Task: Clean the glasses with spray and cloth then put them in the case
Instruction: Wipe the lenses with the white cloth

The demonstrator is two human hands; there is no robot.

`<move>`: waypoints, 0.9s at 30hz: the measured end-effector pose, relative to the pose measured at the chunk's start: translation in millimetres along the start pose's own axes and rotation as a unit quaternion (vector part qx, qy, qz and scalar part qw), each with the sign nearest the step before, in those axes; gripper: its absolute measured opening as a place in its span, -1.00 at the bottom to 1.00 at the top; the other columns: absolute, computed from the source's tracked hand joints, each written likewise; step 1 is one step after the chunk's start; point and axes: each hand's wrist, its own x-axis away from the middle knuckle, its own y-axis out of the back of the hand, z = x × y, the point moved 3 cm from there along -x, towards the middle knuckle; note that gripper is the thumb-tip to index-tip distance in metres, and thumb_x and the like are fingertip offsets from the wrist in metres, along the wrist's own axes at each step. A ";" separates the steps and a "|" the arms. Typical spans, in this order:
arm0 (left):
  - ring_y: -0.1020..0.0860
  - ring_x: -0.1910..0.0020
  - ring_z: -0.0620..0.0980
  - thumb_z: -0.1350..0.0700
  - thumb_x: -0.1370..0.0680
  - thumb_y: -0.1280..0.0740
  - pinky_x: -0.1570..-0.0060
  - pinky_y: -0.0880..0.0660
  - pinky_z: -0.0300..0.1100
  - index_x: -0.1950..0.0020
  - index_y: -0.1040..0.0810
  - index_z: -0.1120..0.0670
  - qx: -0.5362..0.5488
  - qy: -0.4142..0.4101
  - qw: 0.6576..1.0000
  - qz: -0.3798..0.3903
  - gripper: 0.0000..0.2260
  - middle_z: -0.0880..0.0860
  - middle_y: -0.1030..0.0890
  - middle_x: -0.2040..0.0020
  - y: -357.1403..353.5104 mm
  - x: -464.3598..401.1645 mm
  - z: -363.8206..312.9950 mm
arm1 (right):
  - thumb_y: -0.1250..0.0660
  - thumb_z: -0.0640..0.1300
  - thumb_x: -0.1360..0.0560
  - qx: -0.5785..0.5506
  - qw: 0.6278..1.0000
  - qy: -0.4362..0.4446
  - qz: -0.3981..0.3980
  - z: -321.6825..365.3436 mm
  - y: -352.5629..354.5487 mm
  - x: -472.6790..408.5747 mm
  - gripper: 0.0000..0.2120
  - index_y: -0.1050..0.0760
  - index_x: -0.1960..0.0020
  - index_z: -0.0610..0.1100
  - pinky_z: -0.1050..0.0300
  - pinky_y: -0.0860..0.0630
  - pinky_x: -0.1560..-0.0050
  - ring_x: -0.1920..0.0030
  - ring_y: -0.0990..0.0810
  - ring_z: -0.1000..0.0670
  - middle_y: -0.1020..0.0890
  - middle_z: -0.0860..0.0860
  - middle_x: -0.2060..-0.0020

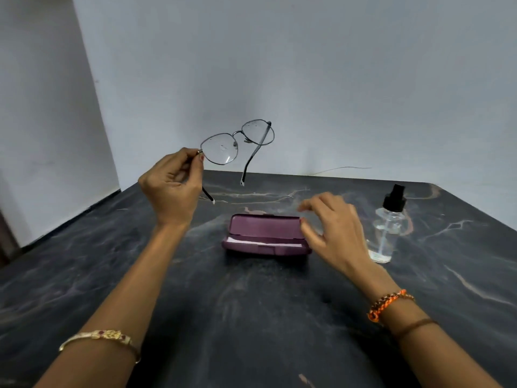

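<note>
From the head camera, the left hand [172,189] pinches the wire-framed glasses [237,142] at the hinge of one temple, holding them up above the dark marbled surface [251,317]; droplets seem to speckle the lenses. The right hand [331,229] hovers with relaxed fingers, its grip empty, beside the open maroon case [264,236] — the spray bottle [387,228] stands just right. That one-point pinch could let the frame twist or slip.
</note>
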 end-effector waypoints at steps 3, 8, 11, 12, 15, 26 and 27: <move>-0.40 0.47 -0.34 0.28 -0.43 -0.38 0.42 -0.33 -0.42 0.23 -0.65 0.27 -0.009 0.001 1.000 0.001 -0.92 -0.01 -0.51 0.41 3.7 0.2 13.4 | -0.29 -0.17 -0.42 -0.065 0.986 -0.075 0.137 0.4 -19.0 -11.7 -0.89 -0.58 0.10 -0.08 0.11 -0.41 0.11 0.19 -0.52 0.00 -0.62 0.02 0.22; -0.43 0.41 -0.18 0.31 -0.41 -0.38 0.39 -0.38 -0.42 0.22 -0.65 0.28 -0.013 -0.025 1.000 0.001 -0.93 -0.03 -0.54 0.36 2.1 7.8 26.0 | -0.41 -0.08 -0.36 -0.035 0.978 -0.095 0.184 1.2 -30.3 -22.0 -0.96 -0.58 0.26 -0.01 0.20 -0.39 0.28 0.27 -0.56 0.05 -0.54 0.13 0.42; -0.44 0.38 -0.19 0.35 -0.41 -0.38 0.34 -0.37 -0.55 0.22 -0.64 0.31 -0.019 -0.045 0.999 0.016 -0.95 0.06 -0.60 0.35 0.5 8.5 24.6 | -0.47 0.06 -0.31 0.000 0.969 -0.084 0.233 1.5 -32.1 -20.4 -0.81 -0.51 0.36 0.03 0.19 -0.41 0.31 0.32 -0.54 0.07 -0.55 0.13 0.45; -0.44 0.37 -0.20 0.36 -0.40 -0.38 0.32 -0.36 -0.58 0.22 -0.64 0.32 -0.025 -0.050 0.998 0.023 -0.95 0.12 -0.61 0.37 0.2 9.8 23.9 | -0.47 0.08 -0.30 0.009 0.967 -0.082 0.241 2.1 -32.1 -19.5 -0.78 -0.49 0.37 0.03 0.18 -0.42 0.30 0.33 -0.53 0.06 -0.56 0.11 0.45; -0.43 0.35 -0.22 0.38 -0.40 -0.39 0.28 -0.37 -0.61 0.18 -0.64 0.34 -0.022 -0.053 0.998 0.035 -0.95 0.18 -0.62 0.37 -0.5 14.0 20.7 | -0.46 0.15 -0.28 0.042 0.967 -0.087 0.236 3.3 -30.7 -17.4 -0.72 -0.45 0.41 0.02 0.19 -0.35 0.32 0.34 -0.49 0.04 -0.56 0.09 0.45; -0.52 0.36 -0.06 0.37 -0.41 -0.39 0.31 -0.46 -0.42 0.20 -0.64 0.32 -0.029 -0.092 0.993 0.071 -0.96 0.17 -0.65 0.33 -1.4 19.1 12.6 | -0.43 0.12 -0.33 0.118 0.942 -0.141 0.281 3.8 -38.5 -12.4 -0.71 -0.58 0.14 -0.10 0.10 -0.35 0.23 0.03 -0.55 -0.11 -0.62 -0.08 0.11; -0.51 0.37 -0.05 0.37 -0.41 -0.39 0.31 -0.45 -0.44 0.20 -0.64 0.32 -0.029 -0.087 0.993 0.068 -0.96 0.17 -0.65 0.33 -1.0 19.0 12.5 | -0.43 0.09 -0.34 0.110 0.940 -0.146 0.288 4.2 -38.6 -11.9 -0.74 -0.59 0.15 -0.10 0.11 -0.36 0.23 0.07 -0.54 -0.11 -0.62 -0.08 0.14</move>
